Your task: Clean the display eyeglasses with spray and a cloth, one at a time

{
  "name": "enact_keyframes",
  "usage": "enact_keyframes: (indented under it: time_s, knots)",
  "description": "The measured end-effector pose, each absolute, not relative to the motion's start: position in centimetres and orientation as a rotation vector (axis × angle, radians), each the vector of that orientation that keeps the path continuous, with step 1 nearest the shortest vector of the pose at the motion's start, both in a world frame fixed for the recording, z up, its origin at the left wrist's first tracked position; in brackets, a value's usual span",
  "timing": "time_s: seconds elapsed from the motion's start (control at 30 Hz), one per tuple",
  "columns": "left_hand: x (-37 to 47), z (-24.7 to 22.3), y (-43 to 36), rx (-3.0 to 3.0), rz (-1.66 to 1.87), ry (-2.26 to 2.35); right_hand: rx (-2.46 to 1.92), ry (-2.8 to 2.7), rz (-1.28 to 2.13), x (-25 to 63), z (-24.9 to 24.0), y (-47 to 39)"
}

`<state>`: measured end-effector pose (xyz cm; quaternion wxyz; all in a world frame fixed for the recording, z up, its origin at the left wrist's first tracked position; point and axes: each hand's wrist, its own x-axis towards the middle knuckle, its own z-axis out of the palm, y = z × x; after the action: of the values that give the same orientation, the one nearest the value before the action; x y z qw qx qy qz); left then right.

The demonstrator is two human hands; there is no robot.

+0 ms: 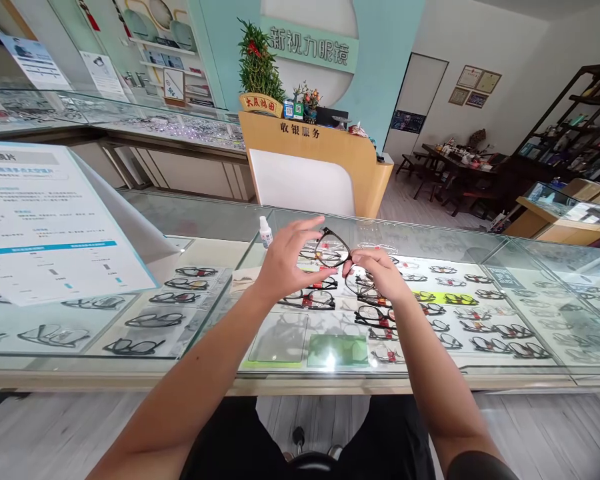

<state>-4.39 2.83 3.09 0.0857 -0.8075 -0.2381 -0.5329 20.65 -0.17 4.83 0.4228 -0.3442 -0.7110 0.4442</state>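
A pair of dark-framed eyeglasses point(333, 248) is held up and tilted above the glass display counter. My right hand point(380, 270) pinches the frame near the bridge between the two lenses. Thumb and fingers of my left hand point(286, 257) are spread apart around the upper lens, with a gap between them. Whether a fingertip there touches the frame is hard to see. Just behind my left hand stands a small white bottle point(265, 233). Below the hands lie a green rectangular sheet point(337, 350) and a greyish square point(280, 338).
Rows of eyeglasses point(485, 345) fill the display counter point(380, 383). A printed sign point(55, 220) stands on its left part. Beyond is a wooden cashier desk point(310, 137) with a potted plant point(260, 67). A dark table point(463, 160) stands at the back right.
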Motion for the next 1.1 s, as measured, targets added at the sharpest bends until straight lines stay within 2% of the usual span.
enact_keyframes:
  time_s: [0.23,0.43,0.53,0.6,0.73,0.83,0.97,1.1]
  knots:
    - [-4.2,2.8,2.8,-2.351,-1.629,-0.719,-0.862,-1.824,1.015,21.5,4.8,0.0]
    - [-4.6,2.3,3.9,-2.063,-1.846,-0.816,-0.953,-1.475,0.413,22.6,4.9,0.9]
    - [-5.2,2.9,4.3,-1.974,-1.917,-0.906,-0.926,-1.327,0.277,22.6,6.3,1.2]
    - [-5.6,4.2,4.4,-1.922,-1.951,-0.926,-0.865,-1.400,0.275,22.8,8.5,1.3]
    - [-5.6,8.9,4.2,-1.830,-2.038,-0.817,-0.862,-1.705,0.062,24.2,14.4,1.4]
    - [-4.5,13.1,3.7,-1.731,-2.120,-0.706,-0.775,-1.651,-0.070,24.5,17.6,1.1]
    - [-2.7,16.6,2.5,-1.710,-2.145,-0.636,-0.576,-1.510,-0.121,23.0,18.5,-0.5]
    - [-2.3,16.6,2.3,-1.778,-2.137,-0.710,-0.630,-1.584,-0.245,21.4,17.6,-2.0]
